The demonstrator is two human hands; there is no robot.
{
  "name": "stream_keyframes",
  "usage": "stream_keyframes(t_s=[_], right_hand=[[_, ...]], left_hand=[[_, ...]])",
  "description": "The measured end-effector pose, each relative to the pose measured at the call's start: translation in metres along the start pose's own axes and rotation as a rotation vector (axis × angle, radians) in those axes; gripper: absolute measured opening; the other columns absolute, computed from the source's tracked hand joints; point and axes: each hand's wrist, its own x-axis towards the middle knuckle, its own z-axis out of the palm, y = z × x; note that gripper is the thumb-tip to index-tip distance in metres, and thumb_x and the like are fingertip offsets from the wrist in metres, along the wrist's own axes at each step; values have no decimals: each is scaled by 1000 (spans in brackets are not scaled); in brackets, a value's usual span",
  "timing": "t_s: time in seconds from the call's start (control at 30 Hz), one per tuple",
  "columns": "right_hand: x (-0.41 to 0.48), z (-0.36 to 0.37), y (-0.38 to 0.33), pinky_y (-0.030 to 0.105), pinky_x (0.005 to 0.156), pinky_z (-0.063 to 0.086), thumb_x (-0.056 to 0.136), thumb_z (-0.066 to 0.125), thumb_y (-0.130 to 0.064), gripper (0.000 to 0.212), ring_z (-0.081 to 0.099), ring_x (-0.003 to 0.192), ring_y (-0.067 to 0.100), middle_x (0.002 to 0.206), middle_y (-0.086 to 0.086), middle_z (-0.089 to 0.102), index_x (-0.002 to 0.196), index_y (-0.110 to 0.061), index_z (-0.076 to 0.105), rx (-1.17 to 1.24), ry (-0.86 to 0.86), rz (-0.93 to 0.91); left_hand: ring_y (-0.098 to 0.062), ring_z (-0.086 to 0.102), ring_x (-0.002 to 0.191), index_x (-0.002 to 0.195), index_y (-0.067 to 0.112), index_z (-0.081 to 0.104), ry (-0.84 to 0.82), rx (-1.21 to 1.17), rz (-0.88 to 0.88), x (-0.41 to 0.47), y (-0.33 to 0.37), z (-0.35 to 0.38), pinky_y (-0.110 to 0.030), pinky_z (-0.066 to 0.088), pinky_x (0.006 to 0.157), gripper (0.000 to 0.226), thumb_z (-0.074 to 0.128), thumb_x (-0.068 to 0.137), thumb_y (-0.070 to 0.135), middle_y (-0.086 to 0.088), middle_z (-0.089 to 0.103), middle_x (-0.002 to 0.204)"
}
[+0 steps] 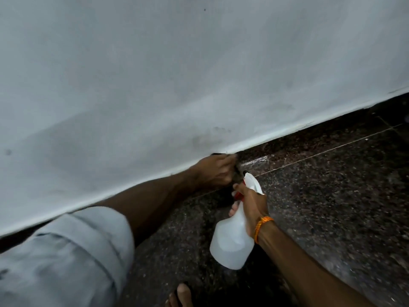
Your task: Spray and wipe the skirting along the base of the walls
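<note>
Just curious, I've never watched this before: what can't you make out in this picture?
Head view:
The dark item that the left hand grips at the skirting: fingers hide it, and it is too blurred to identify.
The spray bottle trigger: mostly covered by the right hand.
A foot: cut off by the bottom edge.

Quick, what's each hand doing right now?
Left hand: grips a dark cloth at the skirting.
Right hand: holds the bottle.

R hand [252, 204] w/ spray bottle [232, 242] beside L hand [215, 171] w/ cloth [237, 173] at skirting [309, 140].
</note>
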Motion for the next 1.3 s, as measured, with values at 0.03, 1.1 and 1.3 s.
stream_keyframes(t_s=[0.03,1.1,1.3], right_hand=[[2,-3,-4,29,46,38,85,65,-14,16,37,38,21,53,13,46,74,-4,61,13,7,-1],[-41,68,43,30,45,40,87,65,-11,14,40,37,23,57,15,51,75,-4,64,-168,-236,20],[-37,81,49,28,44,40,88,64,-13,14,39,37,21,51,12,45,77,-5,62,-176,-253,52]], left_hand=[[-36,59,120,96,-3,74,-34,-62,27,21,-2,-8,-41,50,95,32,44,89,10,-22,71,108],[-46,46,129,157,22,10,-629,-977,-857,-189,90,34,-44,45,101,119,84,68,45,-24,20,155],[-37,63,108,113,11,63,-537,-828,-788,-194,70,23,-42,53,85,38,67,81,29,-16,63,118]])
